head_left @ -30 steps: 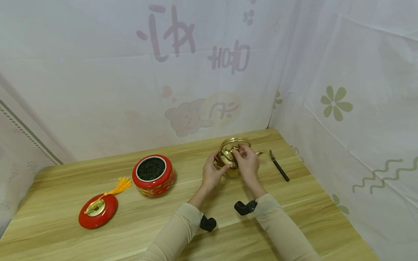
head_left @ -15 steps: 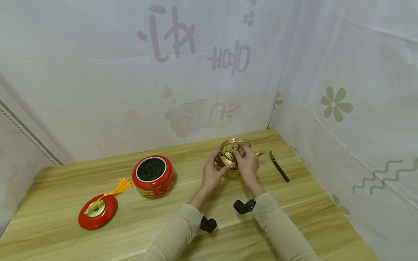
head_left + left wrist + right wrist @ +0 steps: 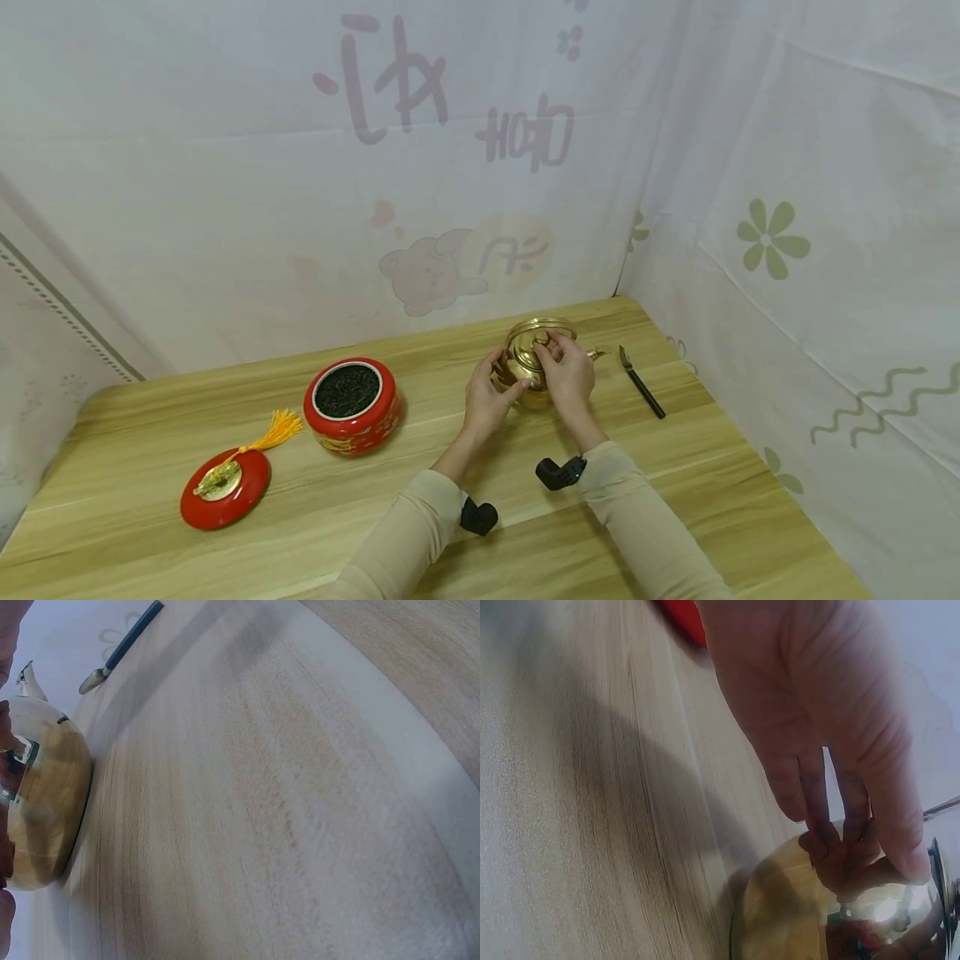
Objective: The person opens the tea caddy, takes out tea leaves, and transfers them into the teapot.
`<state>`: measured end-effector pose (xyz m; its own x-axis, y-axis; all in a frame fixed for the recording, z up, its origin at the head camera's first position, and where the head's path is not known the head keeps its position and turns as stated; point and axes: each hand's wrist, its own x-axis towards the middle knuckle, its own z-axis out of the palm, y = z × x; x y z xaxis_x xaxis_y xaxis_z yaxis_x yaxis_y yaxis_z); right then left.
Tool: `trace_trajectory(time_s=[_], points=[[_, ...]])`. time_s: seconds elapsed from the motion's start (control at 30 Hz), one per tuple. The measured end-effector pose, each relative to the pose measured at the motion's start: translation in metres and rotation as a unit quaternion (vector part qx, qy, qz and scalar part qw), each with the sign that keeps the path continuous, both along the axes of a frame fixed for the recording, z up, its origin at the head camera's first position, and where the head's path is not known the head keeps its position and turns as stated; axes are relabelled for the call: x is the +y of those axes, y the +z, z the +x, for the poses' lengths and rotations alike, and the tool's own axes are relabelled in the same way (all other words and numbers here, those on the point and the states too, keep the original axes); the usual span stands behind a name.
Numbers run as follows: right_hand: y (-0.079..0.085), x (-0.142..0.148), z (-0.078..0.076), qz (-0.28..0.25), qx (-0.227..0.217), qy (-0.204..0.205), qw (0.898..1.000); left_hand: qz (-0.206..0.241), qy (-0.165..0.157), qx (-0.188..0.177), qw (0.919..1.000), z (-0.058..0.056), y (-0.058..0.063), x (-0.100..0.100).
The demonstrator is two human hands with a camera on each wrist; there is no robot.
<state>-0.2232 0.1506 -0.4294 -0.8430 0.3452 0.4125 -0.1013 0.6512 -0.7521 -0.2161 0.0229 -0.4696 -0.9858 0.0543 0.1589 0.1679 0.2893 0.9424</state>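
A shiny gold teapot (image 3: pixel 534 397) with a raised arched handle (image 3: pixel 543 322) stands toward the back right of the table, its spout (image 3: pixel 597 353) pointing right. My left hand (image 3: pixel 486 403) grips the pot's body from the left, thumb in front and fingers round the side. In the right wrist view that left hand (image 3: pixel 817 697) reaches down onto the gold body (image 3: pixel 772 915), thumb tip near the lid's edge. My right hand (image 3: pixel 572 382) pinches the lid's knob (image 3: pixel 542 338) from above and the right. The lid (image 3: pixel 525 353) lies over the pot's mouth. My palms hide part of the pot.
Left of the pot is an uncovered red jar (image 3: pixel 330 427) of dark loose tea leaves (image 3: pixel 347 392). Its red lid (image 3: pixel 247 500) with a yellow tassel (image 3: pixel 279 427) lies nearer the front left. A black-handled tool with a metal tip (image 3: pixel 643 390) lies right of the spout. Patterned curtains (image 3: pixel 225 250) border the table.
Both hands keep the same hold on the teapot and its lid. The lid and its knob have shifted very slightly under the right hand; nothing else has visibly moved.
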Motion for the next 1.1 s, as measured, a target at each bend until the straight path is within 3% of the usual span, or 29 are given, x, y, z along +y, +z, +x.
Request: trace_trajectory(time_s=[1.1], points=[[-0.0003, 0.002, -0.0029, 0.041, 0.007, 0.018, 0.999, 0.01, 0.0, 0.003, 0.9999, 0.0001, -0.0001, -0.0002]])
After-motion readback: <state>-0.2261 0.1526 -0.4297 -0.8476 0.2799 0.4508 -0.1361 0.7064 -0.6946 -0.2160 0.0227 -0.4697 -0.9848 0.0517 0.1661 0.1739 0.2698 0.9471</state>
